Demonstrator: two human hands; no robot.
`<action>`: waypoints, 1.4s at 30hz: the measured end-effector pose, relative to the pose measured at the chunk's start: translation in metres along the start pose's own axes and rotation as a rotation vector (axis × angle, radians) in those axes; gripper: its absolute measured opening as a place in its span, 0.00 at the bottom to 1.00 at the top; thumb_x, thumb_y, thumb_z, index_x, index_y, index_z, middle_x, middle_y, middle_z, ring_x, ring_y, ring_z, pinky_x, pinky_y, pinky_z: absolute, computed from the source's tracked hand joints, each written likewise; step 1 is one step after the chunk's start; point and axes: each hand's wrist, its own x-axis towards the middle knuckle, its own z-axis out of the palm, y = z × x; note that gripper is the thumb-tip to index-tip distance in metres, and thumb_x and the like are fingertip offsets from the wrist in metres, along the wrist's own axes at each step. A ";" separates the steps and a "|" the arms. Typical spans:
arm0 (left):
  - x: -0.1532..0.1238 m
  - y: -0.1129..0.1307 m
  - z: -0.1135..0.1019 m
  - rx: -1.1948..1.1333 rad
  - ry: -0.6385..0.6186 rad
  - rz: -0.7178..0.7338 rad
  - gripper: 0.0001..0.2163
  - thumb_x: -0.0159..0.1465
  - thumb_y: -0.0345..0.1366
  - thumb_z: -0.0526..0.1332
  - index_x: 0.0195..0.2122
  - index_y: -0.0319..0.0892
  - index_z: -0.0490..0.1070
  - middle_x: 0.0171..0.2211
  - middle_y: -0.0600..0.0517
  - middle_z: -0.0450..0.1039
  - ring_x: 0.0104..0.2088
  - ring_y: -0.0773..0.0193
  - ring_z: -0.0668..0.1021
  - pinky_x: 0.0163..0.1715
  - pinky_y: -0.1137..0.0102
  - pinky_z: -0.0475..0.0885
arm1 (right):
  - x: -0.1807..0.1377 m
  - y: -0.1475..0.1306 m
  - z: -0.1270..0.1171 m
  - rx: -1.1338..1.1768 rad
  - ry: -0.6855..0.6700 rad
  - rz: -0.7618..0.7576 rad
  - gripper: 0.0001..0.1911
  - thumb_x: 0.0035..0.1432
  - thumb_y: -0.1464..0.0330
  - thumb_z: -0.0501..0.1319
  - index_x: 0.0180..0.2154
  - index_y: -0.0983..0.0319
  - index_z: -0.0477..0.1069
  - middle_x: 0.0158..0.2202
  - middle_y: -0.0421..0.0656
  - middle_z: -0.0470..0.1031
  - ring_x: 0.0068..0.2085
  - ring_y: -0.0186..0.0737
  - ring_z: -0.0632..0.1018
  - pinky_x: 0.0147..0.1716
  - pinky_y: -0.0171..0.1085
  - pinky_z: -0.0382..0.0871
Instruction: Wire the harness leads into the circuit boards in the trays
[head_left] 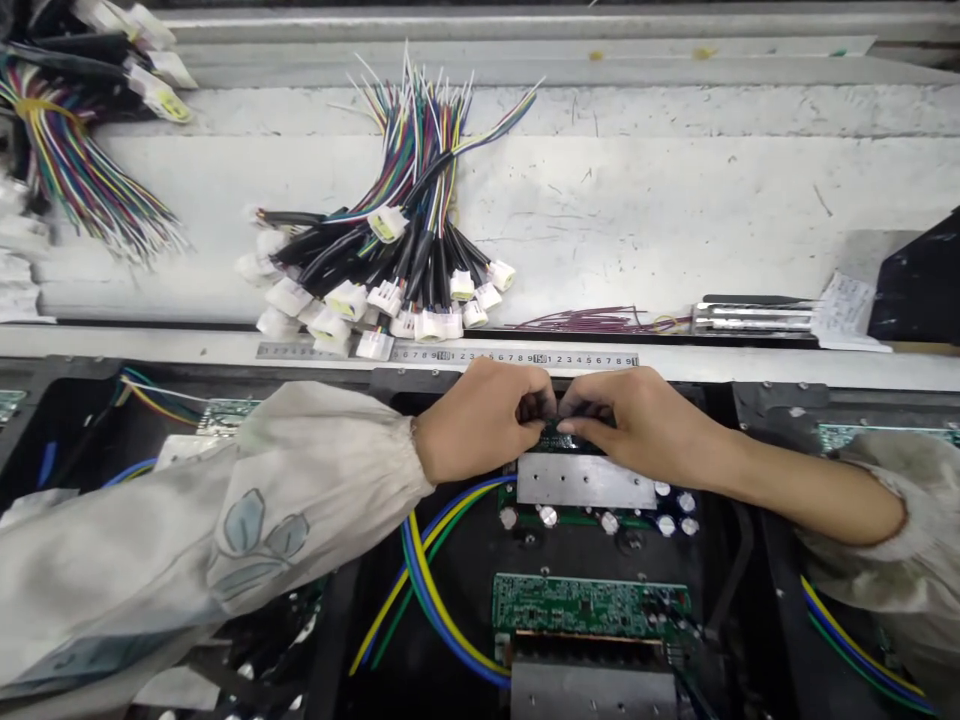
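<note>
My left hand (pixel 491 415) and my right hand (pixel 649 425) meet over the upper edge of a green circuit board (pixel 577 518) with a silver heat sink (pixel 585 482) on it. Both have thumb and fingers pinched together, the fingertips almost touching. Whatever lies between them is too small or too hidden to name. Blue, yellow and green wires (pixel 420 560) curve out to the left of the board. Nearer to me, a second green circuit board (pixel 589 605) with its own heat sink (pixel 592 692) sits in the same black casing (pixel 442 610).
Bundled cable harnesses with white connectors (pixel 439 325) lie on the metal bench (pixel 675 200), and another wire bundle (pixel 97 180) is at far left. A ruler strip (pixel 510 358) runs along the bench edge. Thin purple wires (pixel 585 320) lie near a black object (pixel 919 285).
</note>
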 end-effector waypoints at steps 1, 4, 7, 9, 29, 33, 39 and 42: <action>0.000 0.000 0.000 -0.003 0.002 0.001 0.05 0.51 0.25 0.60 0.28 0.40 0.73 0.21 0.59 0.72 0.24 0.73 0.74 0.28 0.77 0.66 | 0.000 0.000 0.000 0.006 0.001 0.009 0.01 0.54 0.72 0.62 0.30 0.63 0.72 0.24 0.36 0.72 0.25 0.30 0.70 0.25 0.31 0.60; 0.000 0.000 -0.001 -0.012 0.005 0.007 0.05 0.51 0.24 0.60 0.27 0.39 0.73 0.20 0.59 0.71 0.23 0.74 0.73 0.27 0.78 0.65 | -0.001 0.000 0.000 0.021 -0.006 0.033 0.02 0.55 0.71 0.62 0.31 0.62 0.72 0.24 0.36 0.72 0.25 0.30 0.70 0.26 0.31 0.60; 0.000 -0.001 -0.001 -0.016 0.008 0.013 0.06 0.50 0.24 0.59 0.27 0.39 0.72 0.20 0.60 0.71 0.22 0.75 0.73 0.27 0.79 0.65 | -0.001 0.000 0.000 0.042 -0.004 0.024 0.02 0.55 0.71 0.61 0.31 0.62 0.72 0.24 0.36 0.72 0.25 0.29 0.70 0.26 0.31 0.60; 0.000 -0.001 -0.001 -0.016 0.004 0.009 0.06 0.50 0.24 0.59 0.27 0.40 0.72 0.20 0.59 0.72 0.23 0.75 0.73 0.27 0.79 0.65 | -0.001 0.000 0.000 0.052 0.000 0.015 0.02 0.55 0.72 0.61 0.31 0.62 0.72 0.24 0.36 0.72 0.24 0.29 0.70 0.25 0.31 0.60; 0.001 -0.001 -0.004 -0.024 -0.031 -0.003 0.07 0.49 0.24 0.58 0.26 0.40 0.72 0.21 0.58 0.73 0.24 0.73 0.74 0.27 0.77 0.67 | -0.001 -0.002 -0.003 0.072 -0.028 0.022 0.03 0.55 0.73 0.60 0.29 0.63 0.72 0.23 0.36 0.72 0.23 0.28 0.69 0.23 0.30 0.59; 0.002 -0.001 -0.004 -0.014 -0.034 0.003 0.07 0.49 0.23 0.58 0.26 0.40 0.71 0.21 0.59 0.73 0.24 0.73 0.74 0.28 0.77 0.66 | -0.001 -0.002 -0.002 0.077 -0.022 0.023 0.03 0.55 0.73 0.60 0.29 0.63 0.72 0.23 0.36 0.72 0.23 0.28 0.69 0.23 0.30 0.59; 0.003 -0.001 -0.001 0.015 -0.093 0.014 0.08 0.51 0.24 0.58 0.33 0.41 0.66 0.23 0.58 0.73 0.26 0.70 0.75 0.27 0.75 0.65 | -0.001 -0.002 -0.005 0.144 -0.072 0.056 0.04 0.53 0.74 0.60 0.31 0.62 0.73 0.27 0.37 0.76 0.26 0.30 0.73 0.26 0.31 0.64; 0.002 -0.003 0.001 -0.015 -0.088 0.021 0.10 0.52 0.24 0.58 0.35 0.41 0.64 0.25 0.58 0.74 0.27 0.69 0.76 0.28 0.75 0.65 | -0.001 -0.002 -0.006 0.190 -0.135 0.030 0.07 0.54 0.76 0.59 0.32 0.61 0.74 0.30 0.37 0.77 0.29 0.31 0.75 0.28 0.30 0.66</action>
